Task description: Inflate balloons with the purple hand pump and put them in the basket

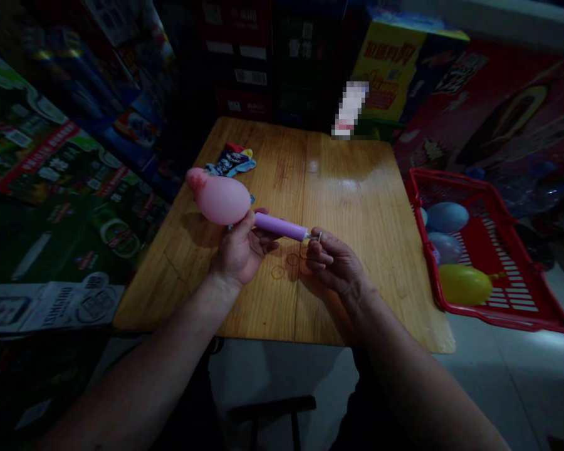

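Note:
A partly inflated pink balloon (217, 196) sits on the nozzle end of a purple hand pump (282, 227) above a wooden table (352, 207). My left hand (241, 250) is closed around the pump's front end where the balloon's neck meets it. My right hand (333, 262) is closed on the pump's handle at its right end. A small pile of limp uninflated balloons (232, 159) lies on the table's far left part.
A red plastic basket (521, 300) stands to the right of the table, holding a yellow balloon (464, 284) and two bluish ones (446, 217). Stacked printed cartons line the left side and the back. A dark stool shows below the table's near edge.

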Available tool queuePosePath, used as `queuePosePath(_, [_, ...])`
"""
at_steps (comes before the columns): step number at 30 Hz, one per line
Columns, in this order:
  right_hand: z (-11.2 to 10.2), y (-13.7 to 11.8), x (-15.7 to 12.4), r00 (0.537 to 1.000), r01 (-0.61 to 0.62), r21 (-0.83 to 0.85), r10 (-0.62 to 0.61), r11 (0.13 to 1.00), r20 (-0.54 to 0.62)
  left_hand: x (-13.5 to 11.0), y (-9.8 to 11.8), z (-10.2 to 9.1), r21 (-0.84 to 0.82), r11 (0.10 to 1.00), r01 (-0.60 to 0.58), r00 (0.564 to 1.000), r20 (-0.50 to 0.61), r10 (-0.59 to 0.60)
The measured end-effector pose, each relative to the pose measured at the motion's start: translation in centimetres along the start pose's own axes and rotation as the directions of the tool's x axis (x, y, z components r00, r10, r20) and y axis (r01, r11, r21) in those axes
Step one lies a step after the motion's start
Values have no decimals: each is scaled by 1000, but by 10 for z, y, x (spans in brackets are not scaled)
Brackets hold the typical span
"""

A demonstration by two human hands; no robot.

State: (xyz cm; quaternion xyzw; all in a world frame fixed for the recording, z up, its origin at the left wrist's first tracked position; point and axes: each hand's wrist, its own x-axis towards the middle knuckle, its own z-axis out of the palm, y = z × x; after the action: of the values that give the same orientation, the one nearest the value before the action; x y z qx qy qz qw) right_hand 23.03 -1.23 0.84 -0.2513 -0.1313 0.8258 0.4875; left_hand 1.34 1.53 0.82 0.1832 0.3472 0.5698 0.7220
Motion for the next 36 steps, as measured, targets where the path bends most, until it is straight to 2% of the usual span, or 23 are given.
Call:
queuePosePath(3, [-1, -16, -5, 999, 36, 15, -36, 999, -15, 1, 11, -2, 11, 995, -98, 995, -34, 98])
queuePosePath(5, [-1, -16, -6, 998, 58, 46, -57, 997, -18, -1, 14, -2, 23, 991, -133, 991, -15, 134])
queuePosePath(8, [-1, -1, -4, 1000, 20, 66, -19, 998, -14, -8, 7, 0, 50, 998, -42, 996, 82, 37])
queuePosePath(10, [-1, 11, 0, 1000, -7, 70, 8, 998, -13, -12, 0, 2, 60, 998, 7, 995, 101, -13])
queuePosePath(12, [0, 17, 3, 1000, -13, 69, 13, 998, -13, -13, -4, 4, 65, 998, 5, 995, 99, -12])
queuePosePath(18, [0, -2, -1, 1000, 10, 42, -11, 999, 14, -3, 11, 0, 66, 998, -20, 996, 94, 14])
queuePosePath(22, [0, -11, -5, 998, 53, 38, -53, 998, -21, -3, 18, -4, 29, 994, -106, 992, 65, 104])
queuePosePath(28, [3, 14, -1, 999, 41, 88, -41, 995, 9, -16, 0, 5, 46, 998, 40, 990, 136, -46])
queuePosePath(31, [5, 15, 1, 1000, 9, 71, -9, 997, -1, -14, -1, 5, 49, 999, 15, 993, 119, -20])
queuePosePath(36, [3, -4, -3, 1000, 13, 75, -12, 997, -18, -4, 15, 1, 52, 998, -28, 998, 62, 25])
